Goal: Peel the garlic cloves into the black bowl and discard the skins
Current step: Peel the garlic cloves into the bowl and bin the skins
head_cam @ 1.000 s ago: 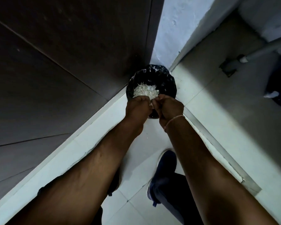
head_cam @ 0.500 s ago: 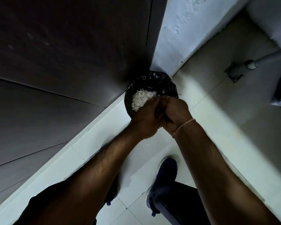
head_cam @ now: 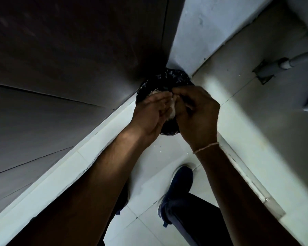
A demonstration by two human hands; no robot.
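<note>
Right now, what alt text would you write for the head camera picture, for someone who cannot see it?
Seen from above, a person's left hand and right hand meet over a black-lined bin in a floor corner, with pale garlic skins between the palms. A dark blue shoe stands on the white tiles below.

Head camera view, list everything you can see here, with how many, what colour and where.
bin: one, lined with a black bag, on the floor in the corner, under the hands
garlic skins: a pale clump, between the two hands above the bin
cabinet: one, dark panels, left side
wall: light grey, top centre
floor: pale tiles, a few white flecks near the bin
pipe: one, grey, upper right
shoe: one, dark blue, bottom centre
left hand: fingers fairly straight, against the skins
right hand: fingers curled, pale thread at the wrist
</note>
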